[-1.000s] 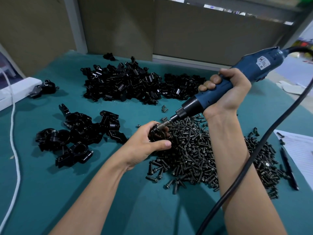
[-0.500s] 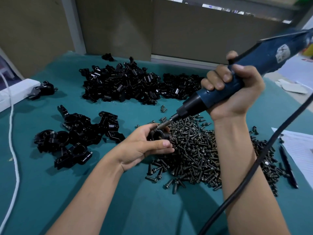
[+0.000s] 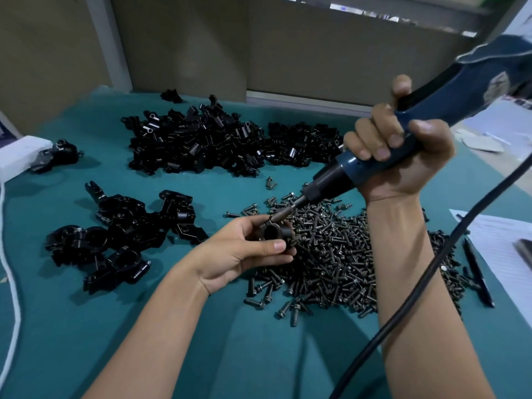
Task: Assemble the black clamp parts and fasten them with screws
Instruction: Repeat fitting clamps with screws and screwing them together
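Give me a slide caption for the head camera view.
Left hand holds a black clamp while the right hand applies an electric screwdriver to its top.

Even, soft light from above; faint shadows on the surface [image 3: 86, 326]. The screwdriver [image 3: 472, 82] blurs at upper right; wide-angle bending toward the edges.

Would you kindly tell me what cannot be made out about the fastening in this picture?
1. Head view: any screw under the bit, hidden by the bit's tip and the clamp.
2. Head view: the clamp's underside, covered by the left hand.
3. Head view: the label on the screwdriver, blurred; its rear, cut off by the right edge.
4. Head view: a dark object on the paper, cut by the right edge.
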Demonstrator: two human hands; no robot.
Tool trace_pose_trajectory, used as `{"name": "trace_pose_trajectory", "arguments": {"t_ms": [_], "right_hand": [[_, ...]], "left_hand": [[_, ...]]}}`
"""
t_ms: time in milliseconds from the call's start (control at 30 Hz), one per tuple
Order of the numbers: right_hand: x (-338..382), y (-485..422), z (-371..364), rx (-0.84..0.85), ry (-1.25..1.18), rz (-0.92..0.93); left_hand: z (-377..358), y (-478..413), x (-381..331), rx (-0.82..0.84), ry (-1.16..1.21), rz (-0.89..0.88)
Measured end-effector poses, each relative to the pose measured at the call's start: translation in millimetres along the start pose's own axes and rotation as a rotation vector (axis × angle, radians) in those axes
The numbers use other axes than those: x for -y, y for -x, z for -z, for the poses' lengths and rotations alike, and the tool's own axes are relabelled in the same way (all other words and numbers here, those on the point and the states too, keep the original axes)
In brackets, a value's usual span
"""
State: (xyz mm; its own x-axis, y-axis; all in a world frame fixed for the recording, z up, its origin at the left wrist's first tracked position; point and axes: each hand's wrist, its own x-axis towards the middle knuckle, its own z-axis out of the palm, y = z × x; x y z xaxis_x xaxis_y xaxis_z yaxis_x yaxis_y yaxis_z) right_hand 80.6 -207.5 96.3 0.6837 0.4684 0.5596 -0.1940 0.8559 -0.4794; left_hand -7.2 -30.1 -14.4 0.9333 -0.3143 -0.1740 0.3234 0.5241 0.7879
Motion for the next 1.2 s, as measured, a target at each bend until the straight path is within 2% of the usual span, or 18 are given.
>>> {"name": "trace_pose_trajectory", "arguments": {"t_ms": [67, 233, 400, 567, 733, 900, 1000, 1133, 1200], "right_hand": [[-1, -1, 0, -0.056, 0.084, 0.034], [0, 0, 2, -0.001, -0.049, 0.014], [-2, -2, 2, -0.041, 0.053, 0.05], [-3, -3, 2, -0.023, 0.015, 0.052], [-5, -3, 0, -0.223, 0.189, 0.118], [-7, -3, -1, -0.25, 0.178, 0.117], [-5, -3, -3, -0.316, 0.265, 0.133], [-2, -1, -5, -0.174, 0.061, 0.107], [5, -1, -6, -0.19, 0.078, 0.162]], "left_hand": [[0, 0, -1, -0.01, -0.013, -0.017], [-1, 2, 0, 0.018, 0.007, 0.01], [0, 2, 0, 0.024, 0.023, 0.001], [2, 2, -3, 0.033, 0.034, 0.01], [2, 3, -3, 0.038, 0.054, 0.021], [4, 4, -5, 0.069, 0.082, 0.068], [3, 1, -4, 0.064, 0.106, 0.078], [7, 4, -5, 0.086, 0.064, 0.099], [10, 7, -7, 0.094, 0.053, 0.058]]}}
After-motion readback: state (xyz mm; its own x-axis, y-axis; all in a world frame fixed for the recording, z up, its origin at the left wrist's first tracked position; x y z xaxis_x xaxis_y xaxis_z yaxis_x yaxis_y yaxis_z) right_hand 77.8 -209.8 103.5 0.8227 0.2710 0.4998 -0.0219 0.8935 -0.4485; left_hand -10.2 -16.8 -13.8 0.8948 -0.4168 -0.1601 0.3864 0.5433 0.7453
